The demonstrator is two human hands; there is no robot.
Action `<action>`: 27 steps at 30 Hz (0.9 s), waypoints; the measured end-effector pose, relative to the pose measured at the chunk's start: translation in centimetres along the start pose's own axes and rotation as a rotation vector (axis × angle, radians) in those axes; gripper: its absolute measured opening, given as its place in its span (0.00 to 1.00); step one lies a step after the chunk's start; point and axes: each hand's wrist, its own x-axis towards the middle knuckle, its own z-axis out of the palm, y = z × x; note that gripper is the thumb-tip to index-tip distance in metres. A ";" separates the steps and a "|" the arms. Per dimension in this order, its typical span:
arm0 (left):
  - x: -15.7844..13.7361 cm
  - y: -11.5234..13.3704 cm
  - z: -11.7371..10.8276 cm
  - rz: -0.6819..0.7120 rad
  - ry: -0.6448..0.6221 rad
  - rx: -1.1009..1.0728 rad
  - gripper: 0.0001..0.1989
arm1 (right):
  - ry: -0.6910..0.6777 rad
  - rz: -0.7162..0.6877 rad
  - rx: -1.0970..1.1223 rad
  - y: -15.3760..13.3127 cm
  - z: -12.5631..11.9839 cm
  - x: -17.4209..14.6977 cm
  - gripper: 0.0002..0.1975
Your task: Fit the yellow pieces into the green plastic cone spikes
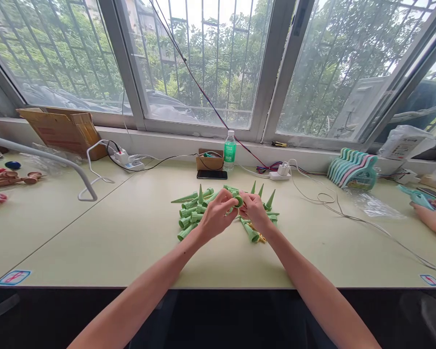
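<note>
My left hand [220,212] is closed around a green plastic watering spike [239,200], its round open end turned toward me. My right hand [255,211] pinches at the right side of that same spike; its fingertips partly hide whatever small part may be between them. Left of my hands lies a pile of similar green spikes [189,216], mostly on their sides with hollow ends facing left and forward. More green spikes, some standing point up, are behind and beside my right hand, and one loose spike [252,234] lies beneath it. Small yellow pieces [262,238] show next to that one.
Behind the pile are a black phone [212,175], a small cardboard box [210,160] and a water bottle [230,151]. Power strips and cables [334,203] run along the table. Hangers [352,169] stand at right, near another person's hand [432,220]. A grey metal tube [58,157] and wooden toys lie left.
</note>
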 end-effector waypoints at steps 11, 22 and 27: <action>0.0 0.7 -0.5 -0.144 -0.078 -0.067 0.15 | 0.089 -0.129 -0.064 0.2 -0.4 0.3 0.26; 0.8 0.8 -1.0 -0.341 -0.028 -0.101 0.22 | 0.079 -0.209 -0.166 0.0 -0.5 0.0 0.25; 1.1 0.8 -0.9 -0.504 -0.070 -0.153 0.27 | 0.030 -0.257 -0.312 -0.1 -0.3 -0.3 0.25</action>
